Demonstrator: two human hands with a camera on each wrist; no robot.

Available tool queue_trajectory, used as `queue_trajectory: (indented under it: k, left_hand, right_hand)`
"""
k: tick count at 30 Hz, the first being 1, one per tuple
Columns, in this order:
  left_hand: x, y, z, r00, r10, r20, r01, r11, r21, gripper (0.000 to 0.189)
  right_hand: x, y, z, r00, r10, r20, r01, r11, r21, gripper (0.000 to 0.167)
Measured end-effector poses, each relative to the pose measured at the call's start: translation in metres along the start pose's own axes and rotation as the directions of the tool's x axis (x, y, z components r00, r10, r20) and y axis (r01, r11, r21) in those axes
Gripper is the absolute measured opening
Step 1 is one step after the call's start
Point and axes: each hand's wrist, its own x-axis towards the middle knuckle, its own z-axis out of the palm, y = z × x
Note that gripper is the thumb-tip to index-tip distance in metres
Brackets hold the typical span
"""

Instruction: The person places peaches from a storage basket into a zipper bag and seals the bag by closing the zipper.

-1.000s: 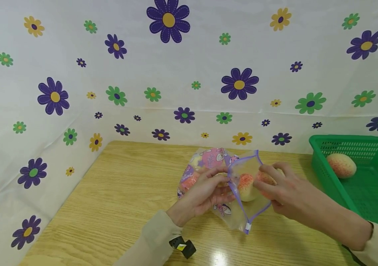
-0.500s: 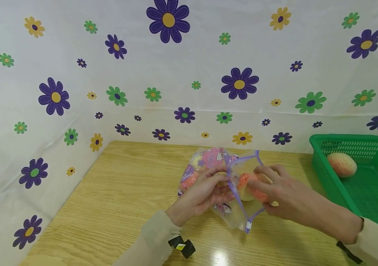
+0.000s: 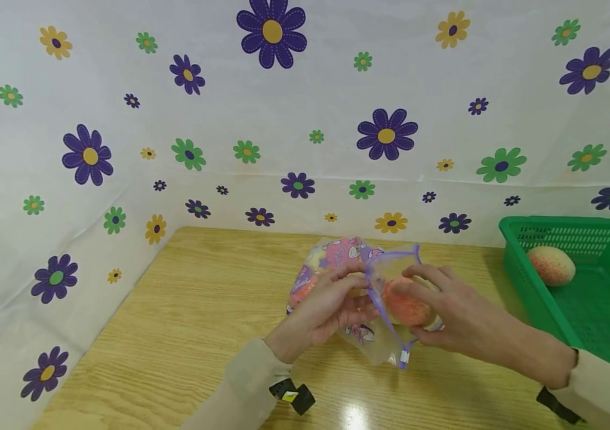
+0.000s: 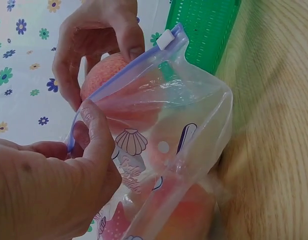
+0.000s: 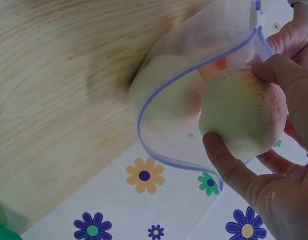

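Observation:
In the head view my left hand (image 3: 326, 310) pinches the purple zip edge of a clear printed slider bag (image 3: 339, 254) lying on the table. The bag's mouth gapes toward the right, and its white slider (image 4: 165, 40) sits at one end of the zip. My right hand (image 3: 458, 307) holds a pink-and-cream peach (image 5: 239, 112) at that mouth, fingers and thumb spread round it. Deeper inside, another peach (image 5: 166, 95) shows through the plastic in the right wrist view. An orange-red fruit (image 4: 191, 210) lies further in, partly hidden by the print.
A green plastic basket (image 3: 541, 304) stands at the right of the wooden table (image 3: 203, 310), with one peach (image 3: 551, 266) in it. Behind the table hangs a white flowered cloth (image 3: 305, 95).
My right hand has moved left with the peach, bringing it from the bag's right rim into the mouth, in front of the peach inside. The left hand stays nearly still on the bag's edge.

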Motion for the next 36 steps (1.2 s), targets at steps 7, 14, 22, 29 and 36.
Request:
queue_trajectory:
  k: [7,14,22,29,36]
  left_hand:
    - [-0.002,0.001,-0.001,1.000,0.007,-0.022,-0.007,1.000,0.010,0.020]
    - [-0.010,0.006,-0.006,0.999,-0.002,-0.049,0.004,1.000,0.031,0.035]
    - [-0.013,0.009,-0.008,0.999,0.014,-0.031,-0.013,0.999,0.051,0.036]
    - [-0.013,0.012,-0.007,0.999,0.034,-0.020,-0.033,0.999,0.042,0.032]
    - [-0.014,0.014,-0.008,0.999,0.033,-0.025,-0.032,0.999,0.039,0.031]
  right_hand:
    - [0.000,-0.002,0.003,0.999,0.013,0.029,-0.015,0.998,0.066,0.071]
    - [0.000,0.000,0.002,0.999,0.022,0.023,-0.023,0.999,0.044,0.069]
    - [0.004,-0.001,0.001,1.000,0.027,0.016,-0.028,0.999,0.044,0.070]
    - [0.010,-0.001,0.009,0.998,0.012,-0.065,-0.002,0.989,0.147,0.069]
    - [0.009,0.001,0.013,0.992,0.123,0.036,-0.127,0.911,0.393,0.065]
